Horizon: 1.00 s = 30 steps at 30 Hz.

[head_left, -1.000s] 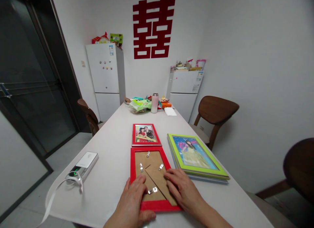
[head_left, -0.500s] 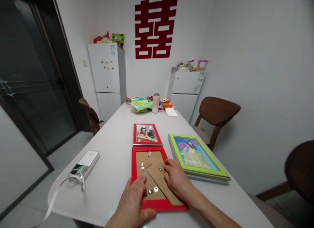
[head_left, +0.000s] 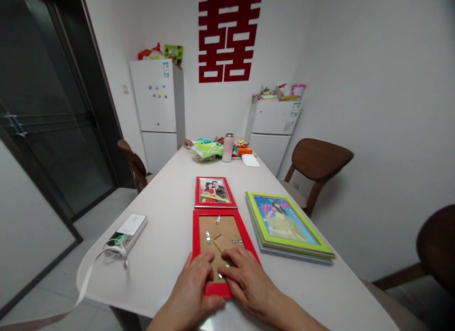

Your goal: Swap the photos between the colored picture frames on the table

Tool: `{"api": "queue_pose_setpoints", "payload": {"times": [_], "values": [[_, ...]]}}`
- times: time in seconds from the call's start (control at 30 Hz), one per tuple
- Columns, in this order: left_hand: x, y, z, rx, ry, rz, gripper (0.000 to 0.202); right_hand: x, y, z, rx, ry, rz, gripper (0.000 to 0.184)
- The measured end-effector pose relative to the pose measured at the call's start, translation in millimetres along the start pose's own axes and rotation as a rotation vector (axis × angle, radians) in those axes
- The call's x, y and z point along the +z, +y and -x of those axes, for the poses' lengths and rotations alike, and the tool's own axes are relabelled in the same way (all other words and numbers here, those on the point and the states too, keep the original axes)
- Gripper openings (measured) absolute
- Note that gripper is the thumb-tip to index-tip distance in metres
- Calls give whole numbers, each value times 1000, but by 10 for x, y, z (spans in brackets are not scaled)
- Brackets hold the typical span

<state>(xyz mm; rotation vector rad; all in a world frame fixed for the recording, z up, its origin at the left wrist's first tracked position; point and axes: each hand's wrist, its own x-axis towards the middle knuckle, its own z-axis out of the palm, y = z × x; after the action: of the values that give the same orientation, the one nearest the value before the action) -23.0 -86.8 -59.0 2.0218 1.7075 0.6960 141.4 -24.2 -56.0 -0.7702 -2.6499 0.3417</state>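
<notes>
A red picture frame (head_left: pixel 196 236) lies face down near the table's front edge, its brown backing board (head_left: pixel 218 231) and small metal clips showing. My left hand (head_left: pixel 194 283) lies flat on the frame's lower left corner, thumb hooked under the bottom edge. My right hand (head_left: pixel 245 281) rests on the backing board at the lower right, fingers stretched toward the middle and touching the left hand's fingertips. Just beyond it lies a second red frame (head_left: pixel 214 192), face up with a photo of two people.
A green-framed picture (head_left: pixel 284 224) lies on a stack to the right. A white power bank (head_left: pixel 128 231) with a cable sits at the left. At the white table's (head_left: pixel 167 198) far end stand a bottle (head_left: pixel 228 147) and snack packs. Brown chairs (head_left: pixel 316 162) flank the table.
My right hand has slid down and left from the frame's right edge to the lower middle of the backing board. The left hand stayed on the lower left corner. The view shifted slightly.
</notes>
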Motion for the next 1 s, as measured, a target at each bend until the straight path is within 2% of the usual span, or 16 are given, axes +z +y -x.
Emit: {"api": "queue_pose_setpoints", "payload": {"times": [0.2, 0.37, 0.47, 0.57, 0.73, 1.0], "values": [[-12, 7, 12, 10, -4, -23, 29, -120, 7, 75, -71, -68, 2, 24], [-9, 8, 2, -2, -4, -17, 30, -181, 6, 101, -75, -86, -32, 27], [4, -8, 10, 4, 8, 11, 30, -133, 51, -16, -32, -28, -68, 31], [19, -27, 25, 19, 38, 44, 28, -37, 95, -247, 46, 35, -59, 32], [38, -59, 17, 36, 70, 98, 26, 125, 98, -613, 165, -28, 106, 24], [46, -60, 14, 31, 65, 107, 25, 136, 47, -637, 19, -105, 171, 19]]}}
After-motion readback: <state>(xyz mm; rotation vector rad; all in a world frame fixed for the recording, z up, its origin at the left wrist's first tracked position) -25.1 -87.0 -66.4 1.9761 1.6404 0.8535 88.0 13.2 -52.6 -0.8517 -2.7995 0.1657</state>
